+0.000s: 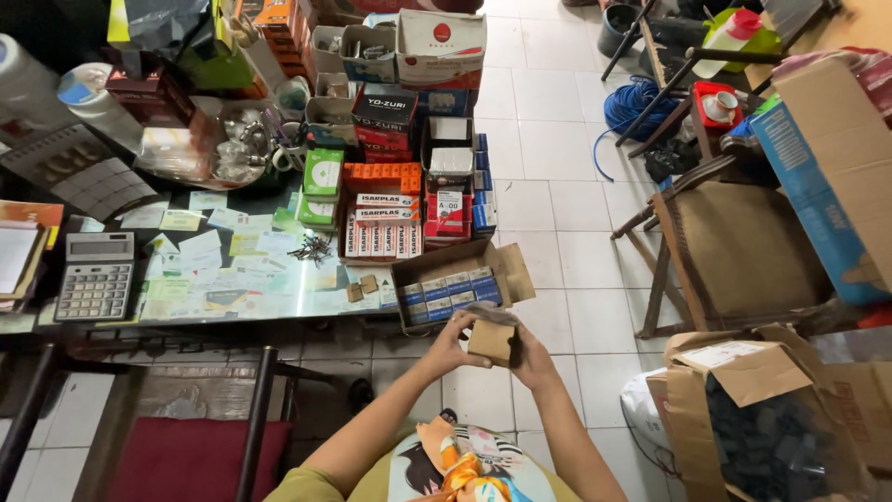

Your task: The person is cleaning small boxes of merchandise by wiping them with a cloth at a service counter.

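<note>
Cardboard, a small brown box [491,340] pinched from both sides between left hand [452,342] and right hand [532,358], fingers closed narrow on it, held over bare tiled floor [557,232] just short of open carton [457,279] at desk edge [279,311]; liable to slip, drop and spill, flap seemingly loose.

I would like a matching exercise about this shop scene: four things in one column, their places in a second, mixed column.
1. small cardboard box
2. calculator
3. blue coiled cable
4. loose dark screws

a. on the tiled floor, far right
b. between left hand and right hand
c. on the glass desk's left end
d. mid-desk, over paper cards

Pairs: 1-b, 2-c, 3-a, 4-d
</note>
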